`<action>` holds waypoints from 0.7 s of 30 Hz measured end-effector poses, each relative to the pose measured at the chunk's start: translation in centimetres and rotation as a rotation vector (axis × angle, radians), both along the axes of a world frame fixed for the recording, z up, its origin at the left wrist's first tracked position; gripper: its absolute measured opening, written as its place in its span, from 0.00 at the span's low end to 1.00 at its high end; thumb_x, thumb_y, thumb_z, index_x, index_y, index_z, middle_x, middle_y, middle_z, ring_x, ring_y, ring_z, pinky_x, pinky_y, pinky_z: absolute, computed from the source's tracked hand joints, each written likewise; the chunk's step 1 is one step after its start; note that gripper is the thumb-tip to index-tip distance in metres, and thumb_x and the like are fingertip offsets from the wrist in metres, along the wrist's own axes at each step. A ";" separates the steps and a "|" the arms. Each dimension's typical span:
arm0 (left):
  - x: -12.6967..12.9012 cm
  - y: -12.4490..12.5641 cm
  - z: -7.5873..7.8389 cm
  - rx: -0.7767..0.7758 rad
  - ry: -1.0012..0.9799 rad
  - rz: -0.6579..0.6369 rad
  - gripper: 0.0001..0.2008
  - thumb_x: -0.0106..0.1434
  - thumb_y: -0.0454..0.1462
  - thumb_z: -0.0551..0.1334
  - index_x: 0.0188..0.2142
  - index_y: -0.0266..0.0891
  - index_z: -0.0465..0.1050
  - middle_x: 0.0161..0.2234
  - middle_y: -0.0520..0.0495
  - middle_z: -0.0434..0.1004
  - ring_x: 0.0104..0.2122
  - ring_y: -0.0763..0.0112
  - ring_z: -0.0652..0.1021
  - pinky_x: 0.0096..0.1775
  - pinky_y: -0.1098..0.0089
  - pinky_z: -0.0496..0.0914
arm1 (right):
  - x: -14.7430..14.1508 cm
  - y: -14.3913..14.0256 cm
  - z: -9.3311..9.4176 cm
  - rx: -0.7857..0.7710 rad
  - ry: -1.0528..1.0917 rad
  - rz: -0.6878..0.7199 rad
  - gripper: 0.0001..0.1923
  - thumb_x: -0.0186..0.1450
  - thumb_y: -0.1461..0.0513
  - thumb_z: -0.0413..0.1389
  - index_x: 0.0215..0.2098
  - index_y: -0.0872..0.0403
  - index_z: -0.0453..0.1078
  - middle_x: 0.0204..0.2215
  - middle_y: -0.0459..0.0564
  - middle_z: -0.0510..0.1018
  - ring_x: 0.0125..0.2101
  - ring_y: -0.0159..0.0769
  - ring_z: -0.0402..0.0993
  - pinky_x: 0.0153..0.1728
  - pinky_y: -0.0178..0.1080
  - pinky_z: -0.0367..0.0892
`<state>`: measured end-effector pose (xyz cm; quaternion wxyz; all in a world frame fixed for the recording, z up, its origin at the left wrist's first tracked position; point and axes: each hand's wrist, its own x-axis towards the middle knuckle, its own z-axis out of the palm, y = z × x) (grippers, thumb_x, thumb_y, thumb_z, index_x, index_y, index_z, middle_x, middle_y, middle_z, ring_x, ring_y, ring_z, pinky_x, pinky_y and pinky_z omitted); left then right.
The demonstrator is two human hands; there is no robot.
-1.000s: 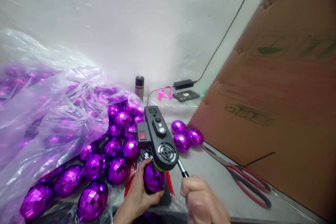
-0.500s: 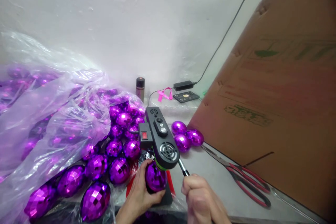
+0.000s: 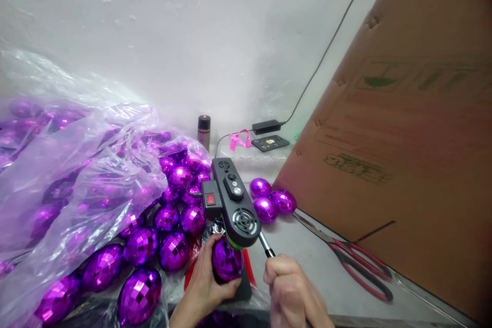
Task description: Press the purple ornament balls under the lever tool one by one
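With the left hand [image 3: 209,282] curled round a purple ball [image 3: 228,262] beneath the black device [image 3: 239,204], right hand [image 3: 292,287] fisted round a lever [image 3: 267,245], work looks early: from that ball, three balls [image 3: 265,209] (perhaps finished) lie at one o'clock, the larger pile [image 3: 140,246] at ten

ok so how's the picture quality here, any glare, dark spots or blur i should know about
Head view: white glare streaks the plastic bag, and small bright highlights dot the purple balls; head view: the wall is bright, while the cardboard box is dimmer, nearly black at the upper right corner; head view: the box's green lettering looks too soft to read.
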<state>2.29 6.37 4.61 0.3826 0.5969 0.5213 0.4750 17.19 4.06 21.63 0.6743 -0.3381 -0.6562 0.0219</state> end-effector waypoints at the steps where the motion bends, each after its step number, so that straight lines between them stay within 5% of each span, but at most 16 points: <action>1: -0.1 0.0 0.3 -0.013 -0.002 -0.018 0.45 0.52 0.40 0.75 0.69 0.39 0.68 0.63 0.33 0.83 0.63 0.39 0.84 0.70 0.39 0.75 | 0.1 0.1 0.0 0.004 0.004 -0.006 0.21 0.83 0.67 0.48 0.30 0.50 0.62 0.26 0.42 0.70 0.21 0.27 0.65 0.21 0.35 0.56; 10: -0.6 -0.1 1.2 -0.057 0.022 -0.076 0.45 0.55 0.41 0.76 0.71 0.40 0.68 0.64 0.33 0.83 0.65 0.40 0.83 0.71 0.41 0.75 | -2.0 0.5 -1.1 0.089 0.128 -0.182 0.25 0.85 0.62 0.50 0.27 0.49 0.57 0.22 0.41 0.67 0.17 0.28 0.63 0.20 0.37 0.60; 17: -0.1 0.1 1.2 -0.043 -0.010 -0.015 0.45 0.51 0.39 0.74 0.69 0.38 0.69 0.65 0.30 0.82 0.66 0.35 0.82 0.72 0.34 0.72 | -1.2 0.6 4.1 -0.085 0.169 -0.025 0.23 0.82 0.68 0.53 0.27 0.51 0.65 0.21 0.40 0.68 0.19 0.25 0.65 0.21 0.34 0.57; 21: -0.7 -0.1 0.7 -0.042 -0.022 -0.006 0.48 0.50 0.36 0.80 0.70 0.42 0.70 0.67 0.32 0.82 0.68 0.35 0.82 0.73 0.35 0.72 | -1.2 0.6 5.2 -0.127 0.185 -0.009 0.26 0.84 0.64 0.53 0.25 0.51 0.64 0.21 0.41 0.69 0.20 0.26 0.69 0.22 0.32 0.62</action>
